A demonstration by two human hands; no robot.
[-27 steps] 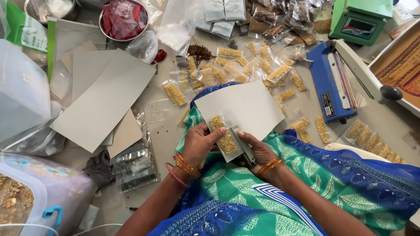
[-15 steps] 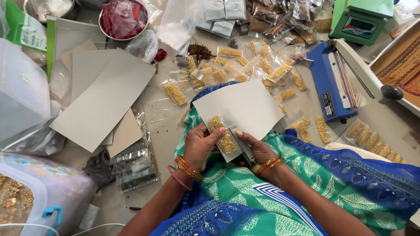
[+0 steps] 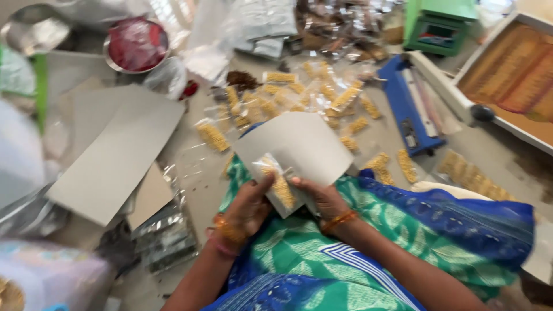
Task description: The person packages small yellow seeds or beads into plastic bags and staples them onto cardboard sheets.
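Observation:
My left hand (image 3: 249,204) and my right hand (image 3: 322,197) together hold a small clear packet of yellow bits (image 3: 280,185) against the near edge of a grey card sheet (image 3: 299,147) that rests over my lap. The left thumb presses the packet's left side, and the right fingers pinch its right side along with the card. Orange bangles ring both wrists. My green and blue garment (image 3: 368,242) spreads beneath the hands. The view is blurred by motion.
Many filled yellow packets (image 3: 299,98) lie scattered on the floor beyond the card. A blue heat sealer (image 3: 412,115) lies to the right, a green box (image 3: 440,26) behind it. Large grey card sheets (image 3: 115,155) lie left, near a steel bowl (image 3: 137,45) with red contents.
The camera has swung and the picture has blurred. Both hands have stayed on the packet and card, shifting slightly along the card's edge.

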